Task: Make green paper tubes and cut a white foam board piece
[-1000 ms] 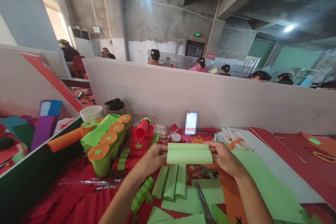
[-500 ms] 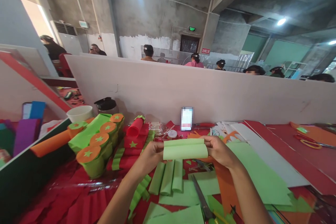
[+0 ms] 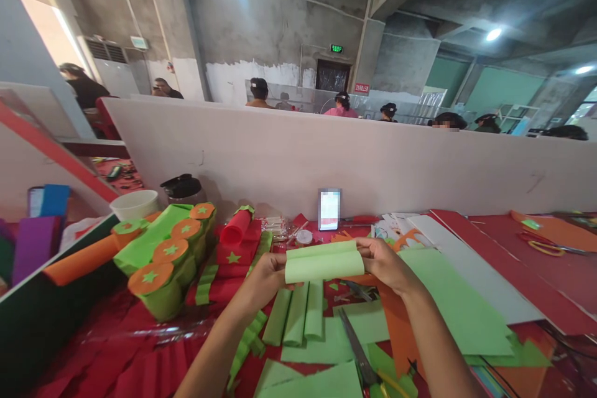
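A light green paper sheet (image 3: 324, 264), curled lengthwise, is held up above the table between both hands. My left hand (image 3: 268, 275) pinches its left end, and my right hand (image 3: 383, 263) grips the right end. Just below lie several rolled green paper tubes (image 3: 296, 317), side by side. Scissors (image 3: 358, 348) with yellow handles rest on flat green paper (image 3: 317, 382) in front of me. An orange paper strip (image 3: 396, 323) runs under my right forearm.
At left stand green paper rolls with orange star-topped ends (image 3: 161, 280), beside red rolls (image 3: 236, 230). A phone (image 3: 329, 208) leans on the pale partition (image 3: 280, 149). Green sheets (image 3: 448, 292) and white board (image 3: 485, 273) lie at right. People sit beyond the partition.
The view has shifted slightly, so most things sit a little further left. Both hands still hold the curled green paper, its right end tilted up slightly more.
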A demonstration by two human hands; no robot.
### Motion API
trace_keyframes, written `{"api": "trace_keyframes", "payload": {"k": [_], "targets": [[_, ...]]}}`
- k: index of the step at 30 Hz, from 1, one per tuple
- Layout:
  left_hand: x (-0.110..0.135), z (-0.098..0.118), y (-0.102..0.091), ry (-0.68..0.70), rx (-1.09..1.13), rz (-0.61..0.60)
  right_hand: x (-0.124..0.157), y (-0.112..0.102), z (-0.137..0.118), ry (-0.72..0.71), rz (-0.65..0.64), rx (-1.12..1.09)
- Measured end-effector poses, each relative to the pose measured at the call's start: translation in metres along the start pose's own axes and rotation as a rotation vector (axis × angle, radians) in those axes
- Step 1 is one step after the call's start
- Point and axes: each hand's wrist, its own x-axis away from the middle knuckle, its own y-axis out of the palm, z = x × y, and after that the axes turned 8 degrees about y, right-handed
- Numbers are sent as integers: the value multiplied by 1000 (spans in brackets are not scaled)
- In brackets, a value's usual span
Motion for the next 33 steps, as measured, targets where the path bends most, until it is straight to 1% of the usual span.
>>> {"api": "trace_keyframes", "payload": {"k": [5,8,11,14,17,20,22,24,27,30,32,33], "targets": [[2,-7,-5,-64,164,50,5,-5,-3,-26,5,-126],[4,-5,-7,-97,270,106,10,-10,-7,-54,11,-236],[6,-1,-7,-102,356,163,15,-11,-12,-71,3,-252],[8,1,-5,-87,368,174,18,-8,-16,-69,-27,-220],[7,2,-5,-53,291,136,20,-4,-18,-54,-41,-176],[5,6,-5,-2,167,103,20,-3,-20,-52,-14,-85],[4,12,-5,43,85,104,19,-5,-21,-54,29,-23],[4,18,-6,80,19,128,18,-9,-18,-47,95,20],[3,24,-8,95,-53,150,14,-18,-10,-12,218,122],[2,22,-11,89,-99,145,10,-25,-1,53,263,312],[0,19,-12,94,-104,132,7,-29,4,129,304,516],[-1,17,-13,99,-101,126,6,-31,7,174,344,627]]}}
